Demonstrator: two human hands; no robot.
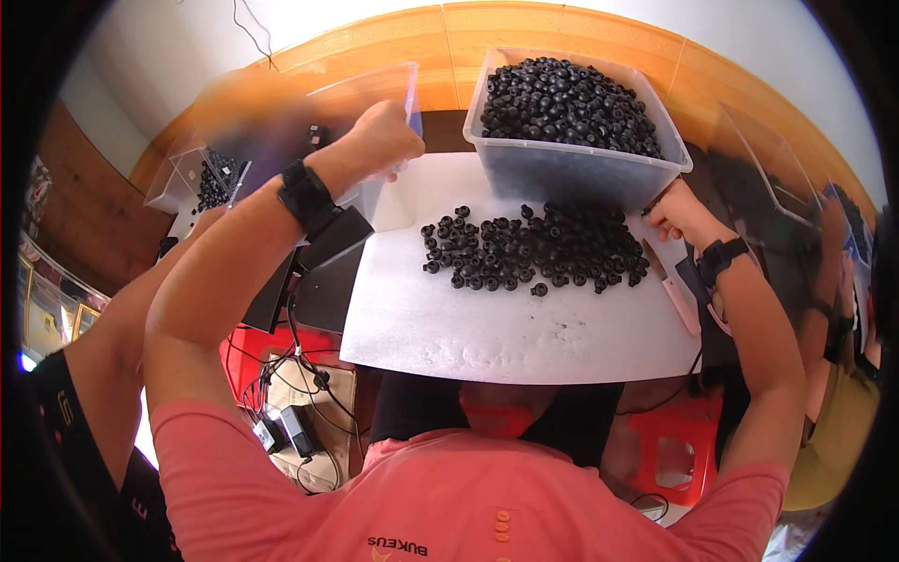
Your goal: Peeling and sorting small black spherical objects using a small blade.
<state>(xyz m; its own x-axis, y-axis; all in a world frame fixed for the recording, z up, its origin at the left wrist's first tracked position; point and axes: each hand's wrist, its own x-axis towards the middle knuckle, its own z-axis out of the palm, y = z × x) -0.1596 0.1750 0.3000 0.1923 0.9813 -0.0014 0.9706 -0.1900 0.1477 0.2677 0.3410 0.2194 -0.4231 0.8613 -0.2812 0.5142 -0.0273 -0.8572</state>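
My left hand [386,137], wearing a black band on its wrist, is closed over the upright clear plastic bin [408,79] at the far left of the white sheet. Its fingers point down and are partly hidden, so what they hold cannot be made out. By the near right corner of a large clear tub [581,178], my right hand [682,217] has its fingers curled together. Anything in them is too small or hidden to name. Small round black knobbed parts [534,248] lie in a spread pile between my hands. More black parts [571,103] heap up inside the tub.
A pink-handled knife [676,292] lies on the right of the white sheet [449,328]. Another person's arm [122,318] reaches in at left, beside a bin of black parts [217,178]. At right, a clear bin [768,169] stands near another person. Cables [318,379] hang below the table.
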